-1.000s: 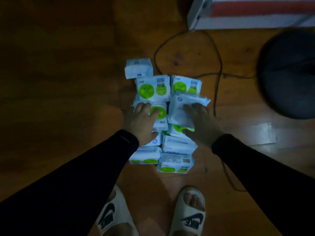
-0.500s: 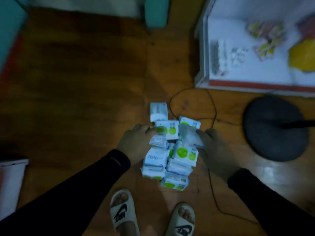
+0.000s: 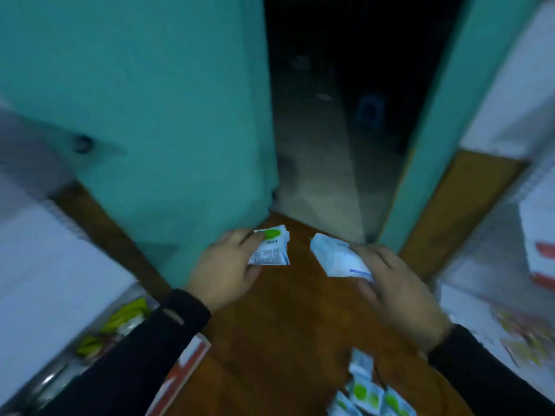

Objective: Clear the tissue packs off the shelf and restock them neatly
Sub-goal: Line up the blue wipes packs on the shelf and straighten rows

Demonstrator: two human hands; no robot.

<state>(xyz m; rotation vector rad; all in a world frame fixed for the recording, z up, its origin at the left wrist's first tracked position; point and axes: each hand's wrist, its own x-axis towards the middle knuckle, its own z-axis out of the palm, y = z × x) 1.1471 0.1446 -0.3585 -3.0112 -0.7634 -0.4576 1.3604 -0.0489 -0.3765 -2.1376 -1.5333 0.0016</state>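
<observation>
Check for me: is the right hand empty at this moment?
No, the right hand grips a white tissue pack with a blue mark, while the left hand holds a green-dotted pack.

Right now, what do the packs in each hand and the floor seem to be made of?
Left-hand pack: probably thin glossy plastic film, printed white with a green spot; it crumples under the left hand.
Right-hand pack: likely the same soft film, white and pale blue, dented by the right hand.
Floor: looks like brown wood or wood-look laminate, slightly shiny.
</observation>
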